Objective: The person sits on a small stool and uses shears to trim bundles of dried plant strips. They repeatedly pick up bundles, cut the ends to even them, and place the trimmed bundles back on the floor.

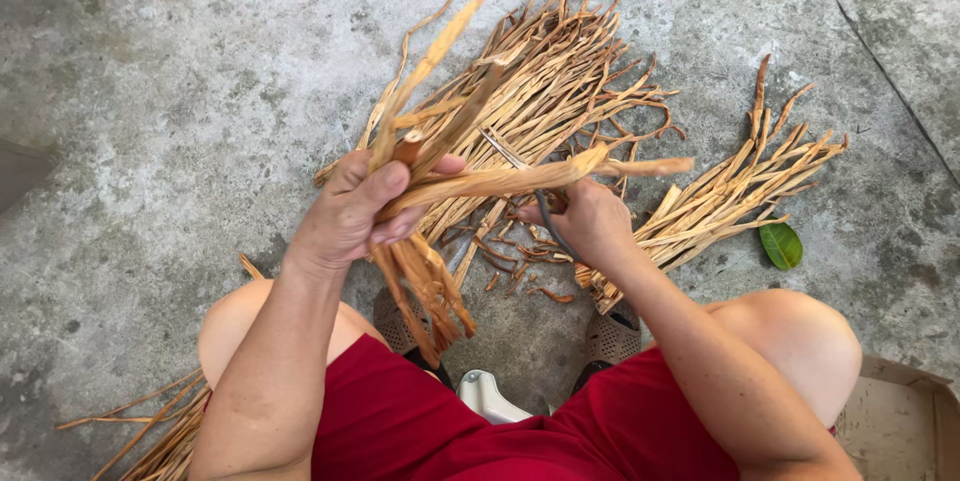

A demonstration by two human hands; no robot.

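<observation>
left hand (pixel 345 213) clenched on bundle of dried strips (pixel 425 141), long axis steep, tips up-away | right hand (pixel 590 221) grips dark-handled tool (pixel 548 221), just beside | loose strips (pixel 560 71) on concrete floor (pixel 180 91) beyond both hands | cardboard box (pixel 900 421) by right elbow, contents unseen

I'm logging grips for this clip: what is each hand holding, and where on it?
Left hand: bundle of dried strips, gripped mid-length. Right hand: a dark-handled tool; exact hold unclear.

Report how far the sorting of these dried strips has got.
Seemingly done: one small bundle lies laid out neatly on the concrete floor at right. In hand: the left hand grips a bunch of strips; the right hand holds one strip's end, with a dark curved tool. Left: the large pile ahead and loose strips by the left knee.
</observation>
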